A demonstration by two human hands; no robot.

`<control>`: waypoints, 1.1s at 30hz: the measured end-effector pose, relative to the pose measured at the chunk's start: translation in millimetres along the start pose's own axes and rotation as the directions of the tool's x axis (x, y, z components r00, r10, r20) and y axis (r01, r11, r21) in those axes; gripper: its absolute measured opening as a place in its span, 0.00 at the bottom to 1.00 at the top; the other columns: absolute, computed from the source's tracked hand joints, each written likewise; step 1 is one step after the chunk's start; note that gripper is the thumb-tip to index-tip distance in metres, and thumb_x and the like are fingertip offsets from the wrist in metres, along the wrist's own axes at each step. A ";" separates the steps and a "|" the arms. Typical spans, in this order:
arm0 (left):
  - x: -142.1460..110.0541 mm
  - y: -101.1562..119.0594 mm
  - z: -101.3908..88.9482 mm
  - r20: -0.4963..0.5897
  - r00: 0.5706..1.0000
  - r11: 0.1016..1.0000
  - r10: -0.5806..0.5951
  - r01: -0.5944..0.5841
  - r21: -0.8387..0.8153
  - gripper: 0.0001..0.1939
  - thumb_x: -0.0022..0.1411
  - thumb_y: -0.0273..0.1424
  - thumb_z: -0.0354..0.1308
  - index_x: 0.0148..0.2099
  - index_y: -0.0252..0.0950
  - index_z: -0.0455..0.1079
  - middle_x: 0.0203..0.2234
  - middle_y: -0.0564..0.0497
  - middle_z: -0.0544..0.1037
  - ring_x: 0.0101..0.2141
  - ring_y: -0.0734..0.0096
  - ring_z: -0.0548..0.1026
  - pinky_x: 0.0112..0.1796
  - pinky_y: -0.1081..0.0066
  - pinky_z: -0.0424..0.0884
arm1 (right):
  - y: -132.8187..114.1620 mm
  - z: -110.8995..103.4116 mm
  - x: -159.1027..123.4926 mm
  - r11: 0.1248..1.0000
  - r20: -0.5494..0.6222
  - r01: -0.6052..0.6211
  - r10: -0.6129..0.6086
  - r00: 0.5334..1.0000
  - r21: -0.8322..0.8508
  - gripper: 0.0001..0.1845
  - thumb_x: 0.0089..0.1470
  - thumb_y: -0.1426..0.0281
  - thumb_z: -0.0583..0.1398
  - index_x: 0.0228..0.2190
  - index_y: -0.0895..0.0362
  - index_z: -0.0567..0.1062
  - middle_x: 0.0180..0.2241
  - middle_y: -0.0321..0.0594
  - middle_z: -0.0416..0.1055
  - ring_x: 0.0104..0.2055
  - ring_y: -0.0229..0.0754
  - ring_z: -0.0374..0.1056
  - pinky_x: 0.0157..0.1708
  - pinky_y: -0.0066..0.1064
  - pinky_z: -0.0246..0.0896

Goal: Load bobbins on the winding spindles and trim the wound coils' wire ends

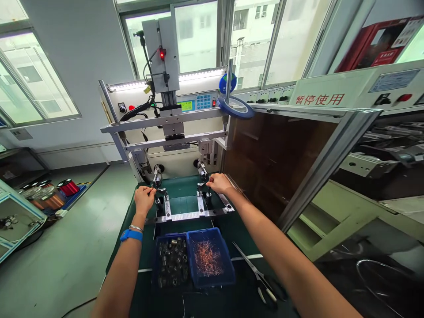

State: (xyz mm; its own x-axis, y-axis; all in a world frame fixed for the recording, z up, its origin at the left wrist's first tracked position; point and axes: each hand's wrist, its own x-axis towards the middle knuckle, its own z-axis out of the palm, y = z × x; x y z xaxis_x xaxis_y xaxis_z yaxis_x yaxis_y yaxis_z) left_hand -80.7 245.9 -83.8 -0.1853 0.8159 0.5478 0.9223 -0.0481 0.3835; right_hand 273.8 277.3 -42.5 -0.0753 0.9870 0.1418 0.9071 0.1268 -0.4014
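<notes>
My left hand (144, 198), with a blue band and a bracelet at the wrist, is closed in a pinch beside the left spindle (157, 176) of a winding machine. Its fingertips are close to a small metal arm (162, 191) on the bench fixture. On the other side, my right hand (218, 183) pinches just below the right spindle (201, 170), above a black post (208, 197). Whatever either pinch holds is too small to make out. A metal fixture frame (183, 216) spans the bench between the hands.
In front stand a blue bin of small dark metal-and-black parts (158, 238) and a blue tray of copper wire scraps (228, 269). Scissors (253, 268) lie to the right. A brown panel (261, 163) rises beside my right arm. Blue tape (236, 107) hangs on the machine's crossbar.
</notes>
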 end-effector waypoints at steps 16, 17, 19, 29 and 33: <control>-13.7 -12.6 13.8 0.068 0.994 0.997 -0.080 0.081 -0.002 0.12 0.65 0.42 0.56 0.44 0.45 0.76 0.53 0.48 0.68 0.55 0.51 0.59 0.49 0.54 0.60 | 19.7 47.6 -21.5 0.960 -0.068 -0.009 0.029 0.997 0.281 0.16 0.62 0.64 0.55 0.47 0.60 0.72 0.37 0.41 0.74 0.37 0.39 0.71 0.44 0.39 0.67; -14.3 -12.2 14.4 0.063 0.994 0.996 -0.086 0.086 0.005 0.11 0.65 0.42 0.56 0.44 0.45 0.76 0.53 0.48 0.68 0.55 0.51 0.59 0.49 0.53 0.60 | 20.2 49.0 -20.6 0.962 -0.088 -0.008 0.034 0.996 0.273 0.16 0.62 0.64 0.56 0.46 0.60 0.72 0.39 0.42 0.74 0.41 0.41 0.70 0.47 0.42 0.66; -15.6 -10.8 14.8 0.057 0.994 0.995 -0.096 0.095 0.016 0.11 0.65 0.42 0.57 0.45 0.45 0.76 0.52 0.47 0.68 0.55 0.51 0.59 0.49 0.53 0.60 | 21.1 50.5 -19.9 0.964 -0.104 -0.009 0.037 0.994 0.264 0.15 0.61 0.64 0.57 0.46 0.59 0.73 0.41 0.43 0.74 0.45 0.43 0.69 0.50 0.44 0.64; -22.9 0.5 -7.4 0.108 0.992 0.998 -0.066 0.064 0.015 0.15 0.62 0.43 0.58 0.49 0.46 0.75 0.60 0.45 0.62 0.59 0.46 0.54 0.53 0.49 0.57 | 1.6 31.7 -45.4 0.941 -0.089 -0.058 0.093 0.992 0.333 0.19 0.61 0.64 0.55 0.50 0.61 0.70 0.38 0.44 0.74 0.41 0.43 0.71 0.46 0.41 0.65; -51.0 -13.4 -50.8 0.116 0.993 0.999 -0.031 0.032 -0.003 0.22 0.58 0.42 0.58 0.54 0.42 0.72 0.60 0.43 0.61 0.60 0.46 0.55 0.57 0.49 0.55 | 23.9 12.3 -127.6 0.902 -0.057 0.016 0.009 0.998 0.431 0.24 0.60 0.62 0.52 0.55 0.60 0.66 0.36 0.42 0.75 0.30 0.38 0.71 0.33 0.31 0.67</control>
State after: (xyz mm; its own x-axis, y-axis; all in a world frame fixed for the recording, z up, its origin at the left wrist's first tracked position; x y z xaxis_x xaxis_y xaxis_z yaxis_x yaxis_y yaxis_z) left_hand -100.8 175.7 -79.1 -0.1730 0.8784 0.4455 0.9149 -0.0242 0.4031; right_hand 300.0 155.5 -81.3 -0.0429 0.9809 0.1897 0.6388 0.1729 -0.7497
